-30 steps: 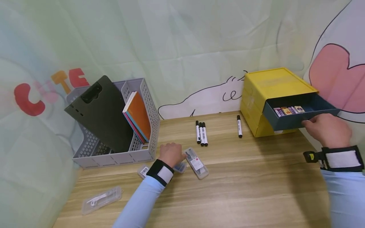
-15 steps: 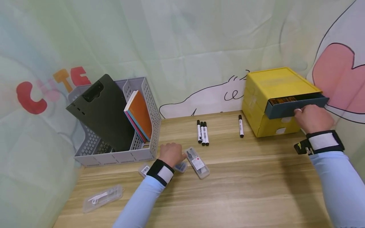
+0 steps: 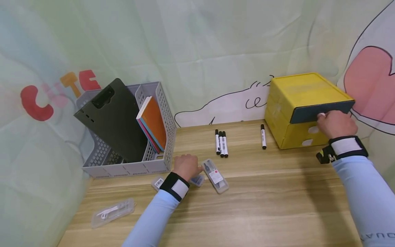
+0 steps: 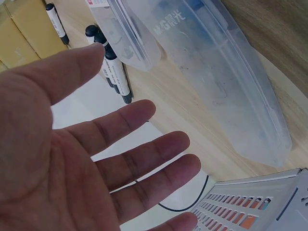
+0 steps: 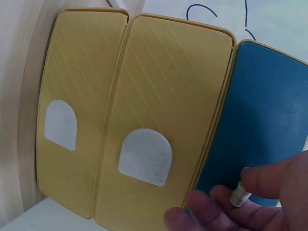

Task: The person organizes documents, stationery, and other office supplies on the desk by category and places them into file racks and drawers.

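Note:
In the head view my right hand [image 3: 337, 124] is at the dark blue front of the top drawer [image 3: 303, 114] in a yellow drawer box [image 3: 279, 118]. The drawer sits flush with the box. Up close in the right wrist view, thumb and fingers pinch its small white drawer handle [image 5: 239, 196]. My left hand [image 3: 186, 167] hovers by a translucent pencil case [image 3: 197, 180], partly hiding it. Its fingers are spread and hold nothing in the left wrist view. Just right of it lies a labelled pencil case [image 3: 216, 176]; another case [image 3: 158, 182] pokes out behind the wrist.
A grey basket [image 3: 129, 168] at the left holds a black clipboard [image 3: 118, 120], notebooks [image 3: 154, 123] and a keyboard. Marker pens [image 3: 221, 144] lie mid-table, with a single marker [image 3: 263, 137] beside the yellow box. A clear case with scissors [image 3: 112, 213] lies front left.
My right hand has pushed the blue top drawer in from pulled out to flush, hiding the small boxes inside. The left hand has stayed in place.

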`<state>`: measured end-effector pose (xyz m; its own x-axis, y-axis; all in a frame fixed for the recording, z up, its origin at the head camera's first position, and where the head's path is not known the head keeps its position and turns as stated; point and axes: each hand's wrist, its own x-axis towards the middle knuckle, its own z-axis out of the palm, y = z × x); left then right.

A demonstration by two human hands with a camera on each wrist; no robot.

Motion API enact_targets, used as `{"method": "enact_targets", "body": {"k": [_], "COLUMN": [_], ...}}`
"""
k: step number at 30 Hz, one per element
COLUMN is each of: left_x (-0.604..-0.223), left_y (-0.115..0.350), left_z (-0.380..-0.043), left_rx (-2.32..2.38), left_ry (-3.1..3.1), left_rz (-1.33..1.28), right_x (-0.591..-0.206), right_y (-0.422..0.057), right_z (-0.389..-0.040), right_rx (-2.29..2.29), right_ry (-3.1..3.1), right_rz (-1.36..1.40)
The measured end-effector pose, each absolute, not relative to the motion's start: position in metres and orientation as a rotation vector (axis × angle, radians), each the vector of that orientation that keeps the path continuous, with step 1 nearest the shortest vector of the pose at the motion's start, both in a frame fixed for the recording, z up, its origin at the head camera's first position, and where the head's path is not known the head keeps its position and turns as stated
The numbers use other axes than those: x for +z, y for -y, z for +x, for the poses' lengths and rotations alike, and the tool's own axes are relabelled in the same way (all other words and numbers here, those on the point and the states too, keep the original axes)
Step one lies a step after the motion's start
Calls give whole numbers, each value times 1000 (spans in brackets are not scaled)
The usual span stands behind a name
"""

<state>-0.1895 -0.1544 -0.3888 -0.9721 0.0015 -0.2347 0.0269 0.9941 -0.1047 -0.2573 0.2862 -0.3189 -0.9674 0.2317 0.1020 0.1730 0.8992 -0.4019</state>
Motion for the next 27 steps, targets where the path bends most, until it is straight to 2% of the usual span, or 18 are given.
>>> {"method": "enact_targets", "body": {"k": [20, 27], "left_x": [-389, -390], "left_y": [155, 155], "left_z": [-190, -189], "left_rx": [-160, -156], "left_ry": [-2886, -2895], "left_rz": [3, -3], "right_x": [-347, -361], "right_y": [-291, -287], "right_z": [-260, -261], "right_rx": [645, 692], "right_ry": [2936, 2912], "right_rz": [-225, -305]}}
